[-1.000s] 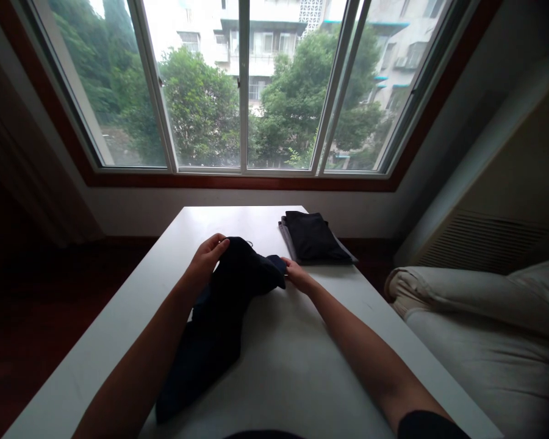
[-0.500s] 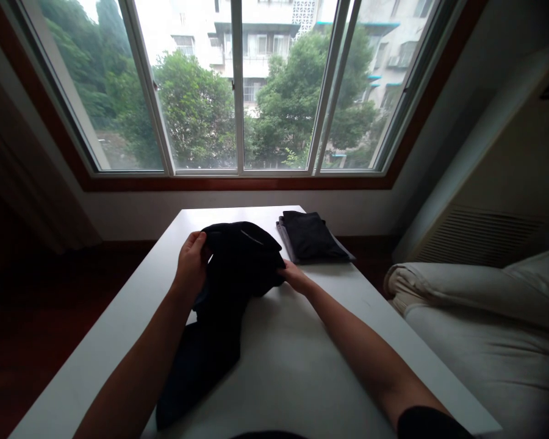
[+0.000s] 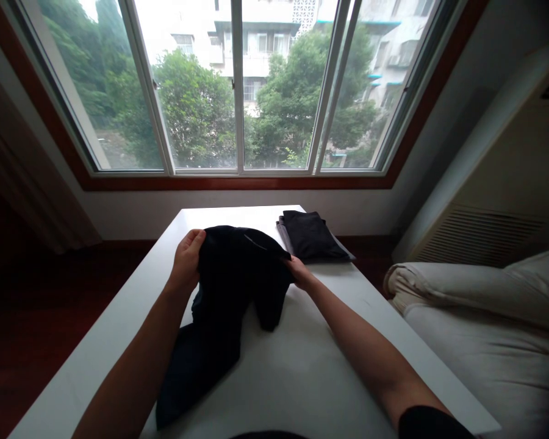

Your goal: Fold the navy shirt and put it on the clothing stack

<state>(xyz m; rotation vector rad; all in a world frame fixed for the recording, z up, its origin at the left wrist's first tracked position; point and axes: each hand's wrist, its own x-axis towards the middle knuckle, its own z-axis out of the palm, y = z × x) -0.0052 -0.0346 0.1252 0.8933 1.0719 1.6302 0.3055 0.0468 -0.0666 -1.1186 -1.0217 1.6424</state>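
- A dark garment (image 3: 226,274), black to deep navy and probably trousers, lies partly on a white tabletop (image 3: 297,366) in front of a window (image 3: 240,174); its top edge is held up between a person's two bare hands.
- The left hand (image 3: 188,259) grips the garment's upper left corner, thumb and fingers closed on the cloth.
- The right hand (image 3: 301,272) pinches the upper right corner. Both hands are closed on fabric.
- One long section of the garment runs down the tabletop towards the viewer, beside the left forearm; a shorter flap hangs below the right hand.
- What has just changed: a second ago the upper part was bunched between the hands. Now the hands are farther apart, the top edge makes a wide, shallow arch, and the flap at the right has dropped free.
- As a judgement, the cloth is being opened out and straightened: the top is now mostly spread, while the lower part lies skewed to the left.
- A stack of folded cloth (image 3: 313,238), black above grey, sits at the far right of the tabletop, near the right hand. It looks unchanged.
- No brand, label or writing can be read. A thin pale line (image 3: 255,242) crosses the garment near its top edge; whether it is a seam, cord or trim, I cannot tell.
- At the right stands a cream sofa (image 3: 480,323).
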